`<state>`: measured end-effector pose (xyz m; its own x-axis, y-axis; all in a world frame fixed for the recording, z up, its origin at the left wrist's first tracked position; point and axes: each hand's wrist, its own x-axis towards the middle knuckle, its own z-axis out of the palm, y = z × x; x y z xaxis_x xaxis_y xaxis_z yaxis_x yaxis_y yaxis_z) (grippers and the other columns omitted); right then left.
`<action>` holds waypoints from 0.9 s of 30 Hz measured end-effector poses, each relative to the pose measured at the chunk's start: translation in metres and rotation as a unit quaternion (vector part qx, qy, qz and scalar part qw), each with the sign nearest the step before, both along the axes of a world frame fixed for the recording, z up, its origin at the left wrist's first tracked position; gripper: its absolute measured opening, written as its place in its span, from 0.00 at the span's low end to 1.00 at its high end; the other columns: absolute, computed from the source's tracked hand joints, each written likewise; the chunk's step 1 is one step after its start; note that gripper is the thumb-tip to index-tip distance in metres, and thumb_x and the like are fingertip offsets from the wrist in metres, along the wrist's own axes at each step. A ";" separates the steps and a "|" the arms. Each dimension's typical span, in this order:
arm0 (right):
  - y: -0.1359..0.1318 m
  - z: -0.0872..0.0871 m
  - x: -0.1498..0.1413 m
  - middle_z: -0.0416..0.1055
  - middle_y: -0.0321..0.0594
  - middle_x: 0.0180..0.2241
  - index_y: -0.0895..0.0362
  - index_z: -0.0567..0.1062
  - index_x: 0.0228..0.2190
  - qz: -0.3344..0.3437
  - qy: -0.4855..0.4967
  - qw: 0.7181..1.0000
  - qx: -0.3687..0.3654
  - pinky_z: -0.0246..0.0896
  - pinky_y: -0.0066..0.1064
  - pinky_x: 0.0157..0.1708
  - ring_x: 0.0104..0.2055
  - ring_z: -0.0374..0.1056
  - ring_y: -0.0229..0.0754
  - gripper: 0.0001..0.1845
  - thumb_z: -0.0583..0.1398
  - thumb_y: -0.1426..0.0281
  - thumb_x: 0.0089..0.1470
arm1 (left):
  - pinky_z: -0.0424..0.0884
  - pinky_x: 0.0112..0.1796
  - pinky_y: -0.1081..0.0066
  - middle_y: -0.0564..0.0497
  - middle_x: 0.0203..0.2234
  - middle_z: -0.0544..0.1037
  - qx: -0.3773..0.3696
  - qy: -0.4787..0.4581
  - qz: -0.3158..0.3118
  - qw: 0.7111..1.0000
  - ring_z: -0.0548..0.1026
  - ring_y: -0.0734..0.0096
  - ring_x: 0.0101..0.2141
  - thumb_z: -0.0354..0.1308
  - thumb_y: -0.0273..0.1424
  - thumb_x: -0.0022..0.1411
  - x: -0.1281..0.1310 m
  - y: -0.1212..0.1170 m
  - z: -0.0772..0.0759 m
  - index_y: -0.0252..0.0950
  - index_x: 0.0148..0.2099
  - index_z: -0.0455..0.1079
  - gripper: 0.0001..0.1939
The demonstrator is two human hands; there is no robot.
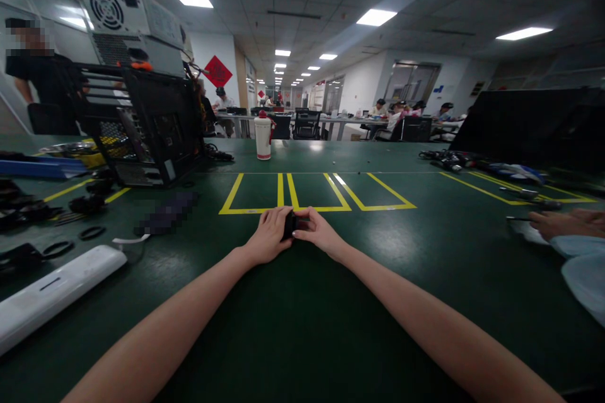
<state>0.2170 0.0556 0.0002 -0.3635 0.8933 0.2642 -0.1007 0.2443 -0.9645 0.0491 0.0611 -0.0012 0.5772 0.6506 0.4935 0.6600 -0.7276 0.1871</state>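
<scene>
Both arms reach forward over a dark green tabletop [293, 315], and the hands meet at a small black object [289, 225] whose kind I cannot make out. My left hand [269, 234] wraps round its left side, fingers over the far edge. From the right, my right hand [319, 234] pinches it between thumb and fingers. Part of the object is hidden by the left hand. Just beyond the hands, yellow tape outlines [347, 208] mark box shapes on the table.
Left: a computer case [161, 119] carrying power supplies [142, 19], a white power strip [61, 289] and black straps. A white bottle [263, 138] stands beyond the tape. Right: a co-worker's hands [562, 223], cables [449, 158] and a large black panel [529, 129]. People sit farther back.
</scene>
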 end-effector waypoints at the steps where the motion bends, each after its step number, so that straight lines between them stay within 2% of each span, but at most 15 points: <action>1: -0.001 0.000 -0.001 0.64 0.36 0.39 0.54 0.65 0.34 -0.009 0.001 1.000 0.005 0.58 0.35 0.44 0.42 0.63 0.38 0.19 0.63 0.70 0.37 | 0.51 0.50 0.55 0.43 0.49 0.58 0.001 -0.002 0.001 1.000 0.56 0.59 0.51 0.52 0.29 0.51 0.000 0.000 0.000 0.36 0.55 0.43 0.30; 4: -0.001 0.002 -0.003 0.65 0.36 0.37 0.55 0.65 0.33 -0.039 -0.013 0.999 0.011 0.58 0.35 0.44 0.41 0.63 0.37 0.14 0.60 0.67 0.42 | 0.51 0.50 0.55 0.44 0.49 0.58 0.002 -0.009 0.000 1.000 0.56 0.59 0.51 0.52 0.29 0.52 0.000 0.001 -0.001 0.37 0.54 0.43 0.29; 8: 0.004 0.001 -0.002 0.66 0.39 0.38 0.57 0.66 0.35 -0.071 -0.030 0.997 -0.013 0.55 0.37 0.46 0.41 0.63 0.38 0.16 0.60 0.66 0.41 | 0.51 0.50 0.55 0.44 0.49 0.58 0.003 -0.012 0.000 1.000 0.56 0.59 0.51 0.53 0.29 0.51 0.001 0.002 -0.003 0.37 0.54 0.44 0.30; 11: 0.005 0.000 0.000 0.66 0.39 0.39 0.57 0.66 0.36 -0.042 -0.023 0.999 -0.025 0.55 0.38 0.47 0.42 0.63 0.39 0.17 0.61 0.68 0.40 | 0.51 0.50 0.55 0.43 0.49 0.58 0.007 -0.011 0.004 1.000 0.56 0.58 0.51 0.53 0.29 0.50 0.001 0.002 -0.003 0.36 0.54 0.44 0.30; 15: 0.000 -0.001 0.002 0.64 0.37 0.40 0.55 0.65 0.35 0.008 0.003 1.000 0.004 0.56 0.36 0.46 0.43 0.63 0.38 0.20 0.63 0.71 0.36 | 0.51 0.50 0.56 0.43 0.49 0.58 0.001 -0.008 -0.001 1.000 0.56 0.59 0.51 0.53 0.29 0.50 0.001 0.002 -0.002 0.36 0.54 0.44 0.30; 19: 0.000 -0.003 0.000 0.65 0.36 0.37 0.55 0.66 0.33 -0.034 -0.005 0.999 0.016 0.57 0.36 0.45 0.40 0.64 0.37 0.14 0.61 0.67 0.41 | 0.51 0.50 0.55 0.44 0.49 0.58 0.000 -0.011 -0.002 1.000 0.56 0.59 0.51 0.52 0.29 0.51 0.001 0.001 -0.001 0.37 0.54 0.43 0.30; 22: 0.004 -0.004 -0.001 0.66 0.38 0.37 0.56 0.66 0.34 -0.070 -0.022 0.997 0.012 0.55 0.36 0.46 0.41 0.63 0.38 0.16 0.60 0.66 0.41 | 0.51 0.50 0.55 0.44 0.49 0.58 0.002 -0.006 0.002 1.000 0.56 0.59 0.51 0.52 0.29 0.52 0.001 0.001 -0.001 0.36 0.54 0.43 0.29; 24: 0.006 -0.004 0.000 0.66 0.40 0.38 0.57 0.66 0.37 -0.070 -0.025 0.997 -0.011 0.54 0.37 0.47 0.43 0.63 0.39 0.19 0.61 0.67 0.40 | 0.51 0.50 0.55 0.44 0.49 0.58 0.004 -0.005 0.003 1.000 0.56 0.59 0.51 0.52 0.29 0.51 0.001 0.001 -0.001 0.36 0.54 0.43 0.29; 27: 0.006 -0.005 0.003 0.66 0.40 0.40 0.57 0.66 0.36 -0.035 -0.007 0.999 -0.028 0.54 0.38 0.48 0.44 0.63 0.40 0.21 0.63 0.69 0.37 | 0.50 0.51 0.55 0.44 0.49 0.58 -0.001 -0.007 0.000 1.000 0.56 0.59 0.52 0.52 0.29 0.51 0.000 0.001 -0.001 0.37 0.54 0.43 0.30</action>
